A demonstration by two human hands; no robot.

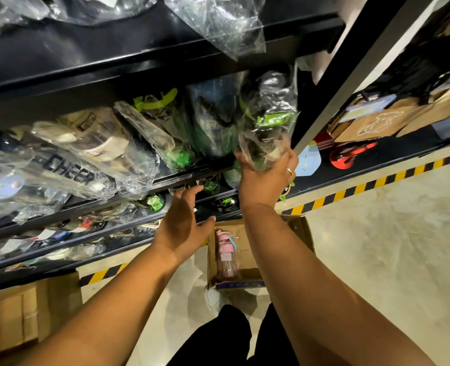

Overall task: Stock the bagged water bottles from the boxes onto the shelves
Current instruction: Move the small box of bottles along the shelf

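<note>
Right hand (263, 178): fingers curled round the base end of a bagged water bottle with green tag (270, 120). Long axis runs up and away from the palm, over the shelf lip (192, 171), beside the green bagged bottles (176, 133).
Left hand (184, 223): fingers spread, holding nothing, lower and left, the farther hand.
Remaining: pink bagged bottle (225, 249) in cardboard box (300, 233) on the floor, below both arms

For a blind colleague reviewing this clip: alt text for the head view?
The right hand holds a bagged bottle at crowded black shelving, while the open left hand hovers below. A cardboard box with a pink bottle sits on the floor.
</note>
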